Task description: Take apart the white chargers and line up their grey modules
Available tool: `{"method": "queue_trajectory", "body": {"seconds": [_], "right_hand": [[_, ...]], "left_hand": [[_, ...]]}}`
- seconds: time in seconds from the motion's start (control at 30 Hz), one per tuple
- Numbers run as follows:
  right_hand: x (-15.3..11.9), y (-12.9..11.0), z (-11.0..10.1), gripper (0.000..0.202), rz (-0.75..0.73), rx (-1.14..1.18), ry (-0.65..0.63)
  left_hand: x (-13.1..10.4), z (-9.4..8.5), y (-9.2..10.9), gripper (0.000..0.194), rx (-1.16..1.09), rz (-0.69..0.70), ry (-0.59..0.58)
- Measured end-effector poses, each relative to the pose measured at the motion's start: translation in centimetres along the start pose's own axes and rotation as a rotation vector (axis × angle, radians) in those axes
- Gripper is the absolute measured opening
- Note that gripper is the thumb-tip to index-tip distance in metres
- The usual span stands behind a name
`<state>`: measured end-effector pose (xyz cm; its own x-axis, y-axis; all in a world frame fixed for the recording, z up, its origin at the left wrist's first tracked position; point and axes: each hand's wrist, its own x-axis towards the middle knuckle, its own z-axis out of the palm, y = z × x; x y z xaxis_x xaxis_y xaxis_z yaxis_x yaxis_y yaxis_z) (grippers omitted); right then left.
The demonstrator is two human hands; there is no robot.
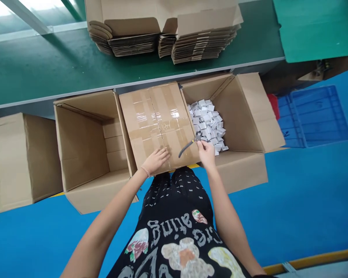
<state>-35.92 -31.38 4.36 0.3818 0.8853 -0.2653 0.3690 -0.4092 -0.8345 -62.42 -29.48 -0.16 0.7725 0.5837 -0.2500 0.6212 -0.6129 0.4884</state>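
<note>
My left hand (pixel 157 159) rests with fingers spread on the top of a taped cardboard box (pixel 142 133) right in front of me. In my right hand (pixel 206 153) is a pair of pliers (pixel 186 148) with a dark, yellow-marked handle, held over that box's right edge. Its jaws (pixel 198 136) lie near many small white plastic pieces (pixel 208 121), which are heaped in the open cardboard box (pixel 240 131) to the right. My fingers partly hide the pliers, so the second handle is not plain to see.
To the left stand an open cardboard box (pixel 84 150) and another carton (pixel 8 162). A stack of flattened cartons (pixel 203 38) lies on the green-topped table (pixel 60 65) beyond. At right, a blue plastic crate (pixel 321 116) sits on the blue floor.
</note>
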Motion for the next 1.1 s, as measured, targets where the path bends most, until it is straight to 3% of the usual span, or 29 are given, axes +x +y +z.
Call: {"method": "queue_trajectory", "body": {"seconds": [0.13, 0.23, 0.4, 0.67, 0.77, 0.93, 1.1], "right_hand": [[-6.2, 5.1, -0.6, 0.046, 0.145, 0.04, -0.036], [-8.8, 6.8, -1.6, 0.049, 0.232, 0.065, -0.041], [-8.1, 6.7, -2.4, 0.051, 0.283, 0.112, -0.016], [-7.6, 4.5, -0.8, 0.045, 0.21, 0.274, -0.006], [-8.0, 5.3, -2.3, 0.045, 0.224, 0.274, 0.01], [-8.5, 7.3, -6.6, 0.049, 0.309, 0.205, 0.125], [-10.6, 5.6, -9.9, 0.049, 0.284, 0.201, 0.295]], "left_hand": [[0.5, 0.1, -1.1, 0.027, -0.008, 0.139, -0.12], [0.4, -0.2, -1.6, 0.026, 0.01, 0.166, -0.141], [0.8, -0.3, -1.7, 0.028, 0.076, 0.135, -0.14], [2.8, 0.0, -1.2, 0.022, 0.194, 0.159, -0.163], [3.7, -0.3, -1.2, 0.019, 0.193, 0.204, -0.194], [4.5, -0.1, -1.5, 0.02, 0.159, 0.234, -0.252], [3.0, -1.6, -0.1, 0.019, 0.22, 0.325, -0.245]]}}
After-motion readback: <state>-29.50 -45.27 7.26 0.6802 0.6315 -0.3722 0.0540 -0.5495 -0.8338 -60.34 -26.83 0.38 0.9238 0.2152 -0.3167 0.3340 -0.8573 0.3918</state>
